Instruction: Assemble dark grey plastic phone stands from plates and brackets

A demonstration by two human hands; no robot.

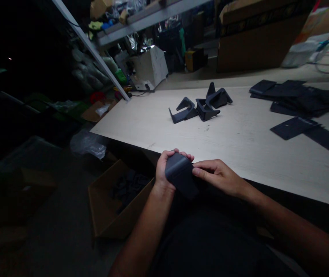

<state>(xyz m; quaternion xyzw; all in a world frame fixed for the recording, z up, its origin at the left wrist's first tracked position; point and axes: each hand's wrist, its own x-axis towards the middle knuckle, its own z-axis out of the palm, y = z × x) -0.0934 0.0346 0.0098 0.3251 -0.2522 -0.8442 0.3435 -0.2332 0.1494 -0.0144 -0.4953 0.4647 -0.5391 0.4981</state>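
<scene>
Where the view is checked, the work surface ahead of the hands is a pale laminate table (239, 150), its near edge just beyond both hands. Three dark angled brackets (200, 105) sit on it straight ahead, and flat dark sheets (294, 94) lie further off to the right of the hands. Below and left of the hands stands a cardboard box (109, 204) holding dark pieces (exact shape too dim to confirm). Nothing obstructs the hands. A dark grey bent piece (180, 175) sits between them, just short of the table edge. The left hand (167, 169) is closed around it, fingers curled over its far edge. The right hand (218, 177) is partly open, fingertips against the piece's right side; whether it grips cannot be determined.
</scene>
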